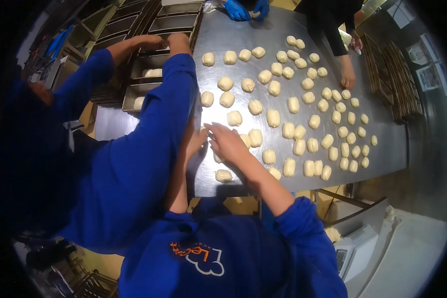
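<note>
On the steel table, my right hand reaches to the left with its fingers apart and slightly bent, close to my left hand. Under its palm edge a pale dough piece peeks out, partly hidden. My left hand is at the table's left edge; a co-worker's blue sleeve covers part of it, and its fingers hardly show. Nearest to my hands are a dough roll, another dough roll just right of my right hand, and a dough piece toward the front edge.
Many short dough rolls cover the steel table. At left, a co-worker's blue sleeve crosses close by, its hands over metal loaf pans. Blue gloves work at the far edge; another person's hand rests far right.
</note>
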`<state>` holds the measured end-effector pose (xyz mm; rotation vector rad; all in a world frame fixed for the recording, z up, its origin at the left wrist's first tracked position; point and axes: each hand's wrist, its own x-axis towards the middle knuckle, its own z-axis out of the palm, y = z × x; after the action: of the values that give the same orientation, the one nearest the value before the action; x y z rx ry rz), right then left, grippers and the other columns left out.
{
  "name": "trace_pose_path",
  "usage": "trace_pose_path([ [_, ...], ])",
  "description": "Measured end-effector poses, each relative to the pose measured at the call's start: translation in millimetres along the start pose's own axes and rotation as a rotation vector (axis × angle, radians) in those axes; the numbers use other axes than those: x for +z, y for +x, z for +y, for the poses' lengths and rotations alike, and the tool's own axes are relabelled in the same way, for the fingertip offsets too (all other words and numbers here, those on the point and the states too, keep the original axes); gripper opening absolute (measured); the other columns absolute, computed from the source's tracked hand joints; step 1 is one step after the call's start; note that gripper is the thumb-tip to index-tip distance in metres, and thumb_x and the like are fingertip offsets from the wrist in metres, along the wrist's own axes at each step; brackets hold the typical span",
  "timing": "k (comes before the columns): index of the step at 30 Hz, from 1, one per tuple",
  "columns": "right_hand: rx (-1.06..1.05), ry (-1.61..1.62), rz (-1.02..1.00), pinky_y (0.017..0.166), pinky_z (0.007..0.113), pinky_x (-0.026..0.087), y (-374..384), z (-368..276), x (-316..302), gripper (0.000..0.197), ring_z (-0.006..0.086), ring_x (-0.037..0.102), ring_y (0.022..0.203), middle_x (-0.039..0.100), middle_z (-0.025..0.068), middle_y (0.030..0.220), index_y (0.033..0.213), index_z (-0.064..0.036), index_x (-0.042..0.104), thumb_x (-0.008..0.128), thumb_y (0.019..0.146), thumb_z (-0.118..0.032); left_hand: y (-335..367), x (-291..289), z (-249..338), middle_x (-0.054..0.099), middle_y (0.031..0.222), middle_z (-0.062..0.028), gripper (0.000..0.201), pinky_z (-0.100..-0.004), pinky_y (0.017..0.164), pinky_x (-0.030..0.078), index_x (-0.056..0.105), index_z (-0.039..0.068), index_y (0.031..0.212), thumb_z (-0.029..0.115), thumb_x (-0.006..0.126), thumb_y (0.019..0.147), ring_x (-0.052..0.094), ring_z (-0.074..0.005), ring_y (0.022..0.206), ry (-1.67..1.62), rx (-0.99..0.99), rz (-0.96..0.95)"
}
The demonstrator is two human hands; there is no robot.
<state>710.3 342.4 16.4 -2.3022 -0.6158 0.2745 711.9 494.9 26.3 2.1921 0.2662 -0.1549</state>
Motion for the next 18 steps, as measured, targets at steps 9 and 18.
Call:
trace_pose_path([
  [9,0.039,-0.082,0.302,0.094,0.049,0.033,-92.9,23.5,10.0,0.039,0.0351,0.043,0.114,0.046,0.0173,0.12,0.113,-0.0092,0.052,0.06,0.074,-0.009,68.8,70.4,57.4,0.052,0.092,-0.0129,0.024,-0.0319,0.081,0.05,0.048,-0.004,0.105,0.0,0.042,0.082,0.055,-0.023,0.089,-2.102,-0.461,-0.186],
  [18,0.432,0.022,0.463,0.089,0.039,0.04,-265.9,6.3,1.8,0.031,0.0319,0.05,0.106,0.054,0.0135,0.11,0.103,-0.0101,0.059,0.062,0.073,-0.005,289.9,76.2,121.6,0.008,0.149,-0.0105,0.084,-0.0525,0.109,0.005,0.004,0.011,0.143,0.057,0.037,0.082,0.012,-0.0283,0.136,-2.071,-0.197,0.265],
])
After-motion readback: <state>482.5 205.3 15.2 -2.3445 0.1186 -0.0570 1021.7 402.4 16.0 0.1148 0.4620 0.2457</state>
